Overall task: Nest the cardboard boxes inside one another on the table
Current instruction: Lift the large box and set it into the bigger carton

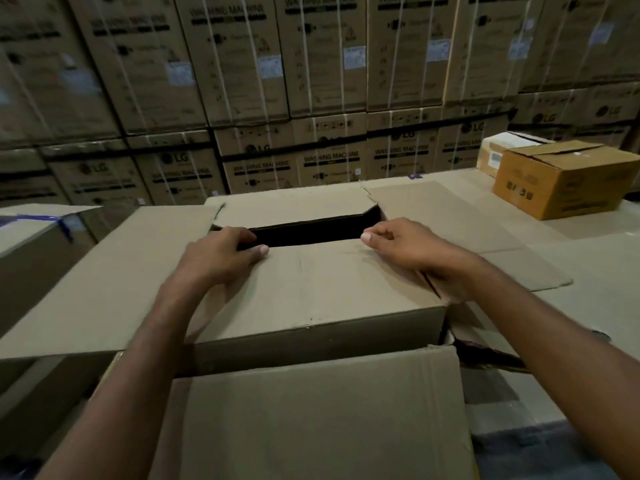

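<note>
Both arms are bare from the wrists back to the edge of the view. The left forearm (pixel 138 358) is long and slim, narrowing toward the wrist, and the right forearm (pixel 540 323) has the same build. The left hand (pixel 221 254) and the right hand (pixel 398 247) are bare too, with slender fingers and clear knuckle ridges. Each thumb ends in a short, rounded, closely trimmed nail. Finer skin detail is blurred.

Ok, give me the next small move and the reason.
Probably lower the smaller box straight down. The left hand and right hand both grip its near flap at the dark gap, and its front wall shows above the opened flaps of the bigger box, so it seems not fully seated.
</note>
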Demonstrator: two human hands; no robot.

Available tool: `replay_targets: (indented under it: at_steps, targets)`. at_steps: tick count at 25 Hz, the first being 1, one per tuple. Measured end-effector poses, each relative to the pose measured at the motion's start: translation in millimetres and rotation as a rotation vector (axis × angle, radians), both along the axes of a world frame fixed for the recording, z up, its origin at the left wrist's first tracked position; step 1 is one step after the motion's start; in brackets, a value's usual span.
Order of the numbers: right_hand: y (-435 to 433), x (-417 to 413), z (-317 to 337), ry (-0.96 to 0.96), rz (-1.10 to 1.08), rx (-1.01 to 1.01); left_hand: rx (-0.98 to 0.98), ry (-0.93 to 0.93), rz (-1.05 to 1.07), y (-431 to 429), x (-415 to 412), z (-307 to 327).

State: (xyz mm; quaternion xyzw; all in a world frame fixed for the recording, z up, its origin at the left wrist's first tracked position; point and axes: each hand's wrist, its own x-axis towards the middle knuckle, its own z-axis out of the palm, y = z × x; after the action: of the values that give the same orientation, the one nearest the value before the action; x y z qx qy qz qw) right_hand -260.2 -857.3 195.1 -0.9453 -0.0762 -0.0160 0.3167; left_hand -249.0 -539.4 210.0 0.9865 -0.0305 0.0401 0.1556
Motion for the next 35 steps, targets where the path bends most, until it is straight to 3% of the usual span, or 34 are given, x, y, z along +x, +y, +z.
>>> replay_targets:
  at_steps: [7,9,11,14,19,22,25,27,29,35]
  targets:
    - [-21,1,16,0.118,-0.157,0.611,-0.356,-0.132,-0.057,-9,-5,24]
    - [-21,-9,22,0.141,-0.185,0.751,-0.555,-0.134,-0.051,-2,-17,37]
    - [-11,-25,35,0.183,-0.103,0.918,-0.745,-0.114,-0.047,21,-36,56]
    - [-11,-30,47,0.302,0.011,1.145,-0.856,-0.044,-0.048,45,-54,78]
    - [-16,-47,53,0.362,0.244,1.254,-1.028,0.131,-0.343,83,-70,81]
    - [-31,-51,40,0.374,0.327,1.146,-1.099,0.229,-0.477,96,-70,51]
    - [-39,-51,28,0.479,0.326,0.663,-0.879,0.164,-0.511,99,-68,9]
    - [-25,-62,35,0.515,0.532,0.284,-0.853,0.423,-0.608,90,-75,-1]
    - [-8,-75,41,0.559,0.667,0.203,-0.845,0.603,-0.622,85,-79,0]
    - [4,-89,40,0.429,0.631,-0.069,-0.424,0.568,-0.709,68,-92,14]
